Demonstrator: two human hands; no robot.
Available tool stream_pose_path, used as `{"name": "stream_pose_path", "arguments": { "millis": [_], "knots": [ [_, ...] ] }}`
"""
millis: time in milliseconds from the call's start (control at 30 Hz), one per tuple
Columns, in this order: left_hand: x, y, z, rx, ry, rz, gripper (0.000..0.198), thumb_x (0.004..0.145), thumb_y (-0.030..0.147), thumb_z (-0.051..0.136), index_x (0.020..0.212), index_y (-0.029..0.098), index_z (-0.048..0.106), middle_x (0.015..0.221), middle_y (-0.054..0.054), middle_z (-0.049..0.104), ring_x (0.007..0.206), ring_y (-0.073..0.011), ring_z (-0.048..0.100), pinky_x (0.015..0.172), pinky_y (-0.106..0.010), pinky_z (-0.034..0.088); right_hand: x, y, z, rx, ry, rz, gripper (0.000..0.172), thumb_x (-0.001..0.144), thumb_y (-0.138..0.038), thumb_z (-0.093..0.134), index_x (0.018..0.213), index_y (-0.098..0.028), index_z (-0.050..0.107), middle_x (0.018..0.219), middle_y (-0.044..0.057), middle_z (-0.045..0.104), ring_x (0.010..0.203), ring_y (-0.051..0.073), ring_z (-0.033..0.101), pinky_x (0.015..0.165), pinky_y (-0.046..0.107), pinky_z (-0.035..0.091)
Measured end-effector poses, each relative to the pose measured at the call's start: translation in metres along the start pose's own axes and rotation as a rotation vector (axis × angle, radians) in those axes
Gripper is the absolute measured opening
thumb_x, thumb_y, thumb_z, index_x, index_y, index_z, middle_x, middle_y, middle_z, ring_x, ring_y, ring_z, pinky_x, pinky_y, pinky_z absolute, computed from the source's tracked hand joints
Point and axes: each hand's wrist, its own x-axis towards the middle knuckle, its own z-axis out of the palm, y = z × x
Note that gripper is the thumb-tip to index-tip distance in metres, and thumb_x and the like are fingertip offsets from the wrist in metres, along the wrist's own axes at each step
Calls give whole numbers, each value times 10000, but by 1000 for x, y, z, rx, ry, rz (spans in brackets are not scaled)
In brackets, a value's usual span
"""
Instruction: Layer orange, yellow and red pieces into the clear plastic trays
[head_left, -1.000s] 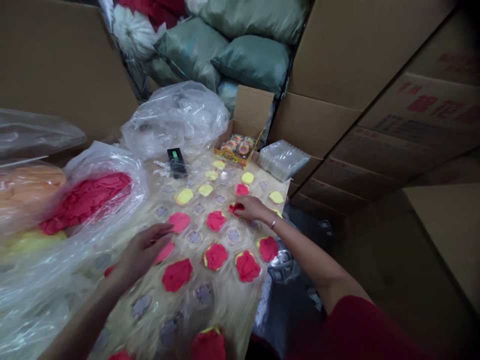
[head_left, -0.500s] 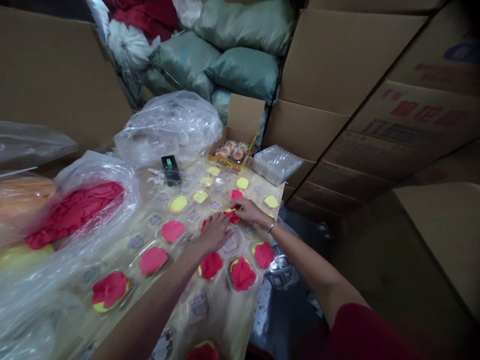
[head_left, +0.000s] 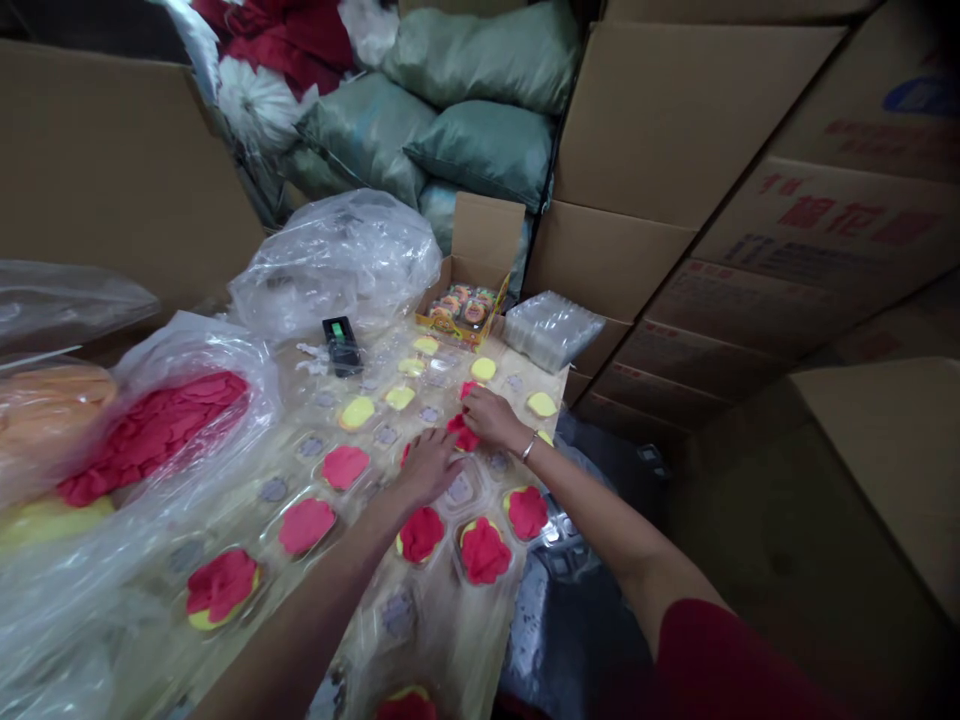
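Observation:
My right hand [head_left: 491,415], with a bracelet at its wrist, bends its fingers down at a red flower-shaped piece [head_left: 471,388]; whether the fingertips grip it is too small to tell. Just below those fingers lies another red piece [head_left: 463,432]. My left hand [head_left: 431,465] rests palm down with its fingers spread, partly over a red piece and beside a clear tray [head_left: 459,490] with a grey shape in it. Nearer me, red pieces on yellow ones sit in clear trays [head_left: 485,550]. Yellow discs [head_left: 484,369] lie farther up the table [head_left: 450,640].
Plastic bags with red pieces [head_left: 176,415] and orange pieces [head_left: 56,400] lie at the left. Beyond my hands are a black device [head_left: 341,345], an open carton of packed items [head_left: 469,310] and stacked clear trays [head_left: 553,328]. Large cartons [head_left: 667,120] stand on the right.
My right hand has shifted slightly up and left, from the nearer red piece toward the one beyond it. The nearer piece is now more exposed. My left hand has hardly moved.

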Motion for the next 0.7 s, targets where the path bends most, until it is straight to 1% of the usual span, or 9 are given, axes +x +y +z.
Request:
{"name": "stream_pose_path", "arguments": {
  "millis": [100, 167, 233, 300, 400, 467, 533, 600, 700],
  "knots": [
    [0, 5, 2, 115, 25, 25, 356, 895, 386, 531, 1142, 150, 628, 1355, -182, 517, 1278, -342, 428, 1041, -493, 355, -3, -1, 1, 19, 71, 46, 153, 905, -189, 510, 984, -149, 635, 1043, 95, 626, 953, 184, 555, 797, 251, 416],
    [0, 5, 3, 149, 28, 52, 362, 903, 411, 521, 1141, 159, 625, 1454, -166, 454, 1365, -345, 352, 1093, -516, 299, -8, -3, -1, 43, 71, 34, 152, 923, -200, 503, 992, -154, 631, 1025, 82, 625, 930, 173, 556, 787, 244, 417],
    [2, 4, 3, 141, -11, 53, 367, 927, 435, 473, 1155, 182, 609, 1481, -132, 448, 1402, -336, 318, 1107, -534, 283, -13, -5, -5, 49, 19, -26, 155, 934, -209, 502, 980, -162, 643, 1000, 71, 632, 914, 166, 562, 782, 241, 416],
    [3, 3, 3, 122, -54, 33, 388, 943, 458, 431, 1162, 184, 595, 1470, -127, 469, 1406, -344, 324, 1101, -558, 289, -17, -6, -8, 15, -54, -73, 179, 945, -218, 492, 966, -163, 661, 974, 74, 643, 904, 171, 573, 785, 248, 416],
    [5, 1, 4, 109, -72, 16, 406, 944, 465, 422, 1164, 164, 584, 1471, -141, 467, 1400, -369, 329, 1093, -587, 293, -20, -9, -9, -74, -126, -60, 225, 961, -224, 466, 988, -148, 676, 985, 103, 654, 908, 192, 584, 799, 270, 419],
    [4, 1, 5, 117, -52, 16, 397, 937, 457, 447, 1153, 156, 587, 1441, -149, 495, 1397, -373, 331, 1097, -594, 286, -19, -13, -7, -119, -158, -64, 212, 949, -209, 482, 1010, -135, 672, 1031, 124, 653, 949, 208, 585, 827, 282, 419],
    [4, 2, 7, 137, -34, 50, 383, 924, 436, 485, 1144, 141, 593, 1376, -164, 546, 1392, -361, 340, 1117, -585, 263, -18, -17, -5, -150, -178, -83, 190, 933, -189, 502, 1020, -126, 659, 1075, 138, 644, 999, 225, 579, 854, 293, 416],
    [4, 4, 9, 150, -37, 103, 376, 916, 400, 512, 1148, 115, 592, 1317, -184, 578, 1367, -338, 381, 1133, -543, 263, -17, -21, -2, -154, -165, -83, 184, 932, -183, 500, 1043, -124, 634, 1095, 137, 635, 1000, 228, 582, 847, 294, 421],
    [5, 6, 9, 134, -70, 135, 342, 898, 346, 545, 1136, 105, 595, 1265, -188, 598, 1274, -306, 485, 1094, -450, 350, -18, -24, 1, -112, -133, -62, 170, 930, -177, 491, 1050, -135, 604, 1078, 113, 630, 941, 206, 594, 807, 278, 430]
  ]
}}
